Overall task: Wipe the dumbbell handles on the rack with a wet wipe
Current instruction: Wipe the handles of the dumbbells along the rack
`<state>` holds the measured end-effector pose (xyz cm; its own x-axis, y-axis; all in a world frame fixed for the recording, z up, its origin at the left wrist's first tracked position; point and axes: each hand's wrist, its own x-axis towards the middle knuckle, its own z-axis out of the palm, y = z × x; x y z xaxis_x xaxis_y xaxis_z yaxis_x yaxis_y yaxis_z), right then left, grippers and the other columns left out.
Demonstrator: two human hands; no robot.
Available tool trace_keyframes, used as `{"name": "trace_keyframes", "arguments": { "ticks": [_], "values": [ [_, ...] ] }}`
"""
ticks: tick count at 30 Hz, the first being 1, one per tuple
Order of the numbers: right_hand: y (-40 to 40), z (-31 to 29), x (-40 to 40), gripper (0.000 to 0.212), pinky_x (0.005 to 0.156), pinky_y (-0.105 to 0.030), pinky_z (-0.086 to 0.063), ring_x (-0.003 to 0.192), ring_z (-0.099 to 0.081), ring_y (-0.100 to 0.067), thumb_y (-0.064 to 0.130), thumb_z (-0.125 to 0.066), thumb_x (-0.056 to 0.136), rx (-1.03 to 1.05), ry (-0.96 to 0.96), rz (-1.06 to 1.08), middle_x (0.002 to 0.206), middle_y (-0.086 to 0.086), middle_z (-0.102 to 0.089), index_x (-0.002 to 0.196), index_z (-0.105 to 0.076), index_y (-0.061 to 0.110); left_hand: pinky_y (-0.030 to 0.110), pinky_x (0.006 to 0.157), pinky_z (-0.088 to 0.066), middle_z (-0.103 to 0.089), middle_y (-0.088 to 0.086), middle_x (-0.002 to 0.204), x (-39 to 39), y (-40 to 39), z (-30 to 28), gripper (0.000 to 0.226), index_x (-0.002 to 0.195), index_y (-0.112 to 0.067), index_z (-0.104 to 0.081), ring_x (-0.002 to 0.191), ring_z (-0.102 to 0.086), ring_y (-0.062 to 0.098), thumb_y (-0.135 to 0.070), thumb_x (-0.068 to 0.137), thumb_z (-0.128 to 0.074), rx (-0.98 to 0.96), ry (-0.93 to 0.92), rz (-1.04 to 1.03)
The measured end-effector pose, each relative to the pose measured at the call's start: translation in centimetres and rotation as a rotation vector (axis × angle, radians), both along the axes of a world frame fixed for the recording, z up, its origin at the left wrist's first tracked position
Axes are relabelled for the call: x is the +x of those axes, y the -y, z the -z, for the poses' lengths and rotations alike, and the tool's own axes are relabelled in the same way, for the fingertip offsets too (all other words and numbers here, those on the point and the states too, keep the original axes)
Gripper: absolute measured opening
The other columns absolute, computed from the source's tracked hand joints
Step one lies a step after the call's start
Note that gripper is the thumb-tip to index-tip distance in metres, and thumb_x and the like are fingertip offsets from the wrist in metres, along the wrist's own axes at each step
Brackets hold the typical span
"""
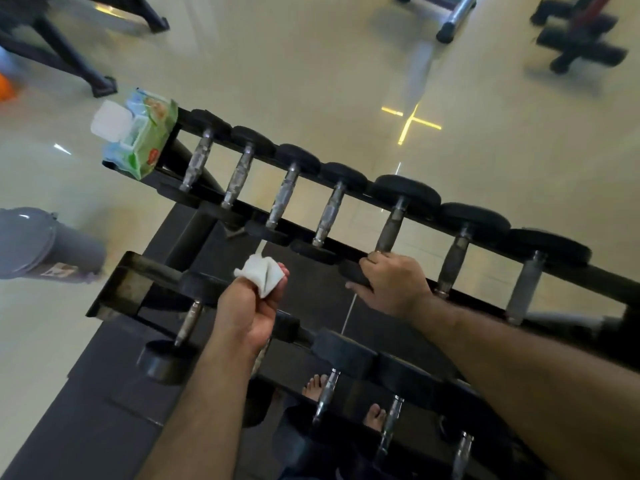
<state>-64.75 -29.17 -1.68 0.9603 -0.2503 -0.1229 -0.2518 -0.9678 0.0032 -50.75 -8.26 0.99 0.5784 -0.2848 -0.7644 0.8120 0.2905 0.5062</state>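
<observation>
A black two-tier dumbbell rack [460,289] runs diagonally through the head view. Several dumbbells with metal handles lie across its upper tier, among them a dark-handled dumbbell [389,230] near the middle. My left hand [252,306] pinches a crumpled white wet wipe [261,273] and hovers between the tiers, touching no handle. My right hand [394,282] grips the near black head of the dark-handled dumbbell at the front rail. More dumbbells [327,393] lie on the lower tier.
A green wet-wipe pack [142,136] with its white lid up sits on the rack's far left end. A grey bin [38,242] stands on the floor at left. Bare feet [346,400] show under the lower tier. Bench legs [76,57] and other equipment stand farther back.
</observation>
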Motion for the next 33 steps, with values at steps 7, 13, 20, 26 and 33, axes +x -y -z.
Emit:
{"name": "trace_keyframes", "arguments": {
  "ticks": [7, 13, 20, 26, 33],
  "values": [
    [-0.4, 1.9, -2.1, 0.051, 0.074, -0.033, -0.058, 0.088, -0.071, -0.022, 0.065, -0.081, 0.083, 0.093, 0.146, 0.179, 0.098, 0.003, -0.078, 0.107, -0.079, 0.021, 0.029, 0.062, -0.062, -0.074, 0.011, 0.087, -2.2, 2.3, 2.2, 0.019, 0.12, 0.001, -0.067, 0.075, -0.074, 0.018, -0.002, 0.103, -0.058, 0.063, 0.055, 0.095],
    [3.7, 1.2, -6.8, 0.077, 0.098, -0.041, -0.056, 0.111, -0.065, -0.024, 0.082, -0.057, 0.089, 0.12, 0.194, 0.287, 0.12, -0.003, -0.074, 0.127, -0.072, 0.016, 0.028, 0.08, -0.062, -0.076, -0.006, 0.1, -2.0, 6.2, 0.4, 0.013, 0.114, -0.018, -0.07, 0.088, -0.071, 0.01, -0.022, 0.104, -0.063, 0.661, 0.919, 0.776],
    [4.9, 2.0, -9.5, 0.113, 0.133, -0.044, -0.008, 0.166, -0.001, -0.029, 0.088, -0.046, 0.09, 0.304, 0.0, 0.706, 0.18, -0.005, -0.007, 0.171, -0.013, 0.018, 0.029, 0.063, -0.049, -0.075, 0.003, 0.085, -0.6, 16.1, 1.3, 0.017, 0.109, -0.018, -0.073, 0.07, -0.064, 0.017, -0.03, 0.104, -0.061, 1.014, 1.66, 1.016],
    [3.9, 3.1, -9.0, 0.122, 0.134, -0.047, 0.0, 0.164, 0.016, -0.025, 0.095, -0.03, 0.086, 0.231, 0.019, 0.693, 0.179, -0.008, 0.01, 0.172, -0.004, 0.014, 0.018, 0.062, -0.043, -0.07, -0.007, 0.082, -3.8, 21.8, 3.9, 0.024, 0.103, -0.015, -0.077, 0.074, -0.063, 0.007, -0.032, 0.105, -0.061, 0.785, 1.137, 0.657],
    [4.4, 3.6, -9.1, 0.132, 0.134, -0.052, 0.0, 0.164, 0.02, -0.027, 0.104, -0.022, 0.077, 0.229, -0.038, 0.615, 0.18, -0.008, 0.009, 0.172, -0.005, 0.013, 0.018, 0.067, -0.053, -0.075, 0.001, 0.086, -5.8, 22.7, 6.5, 0.01, 0.095, -0.014, -0.077, 0.072, -0.069, 0.015, -0.008, 0.095, -0.07, 0.732, 1.874, 1.0]
  ]
}}
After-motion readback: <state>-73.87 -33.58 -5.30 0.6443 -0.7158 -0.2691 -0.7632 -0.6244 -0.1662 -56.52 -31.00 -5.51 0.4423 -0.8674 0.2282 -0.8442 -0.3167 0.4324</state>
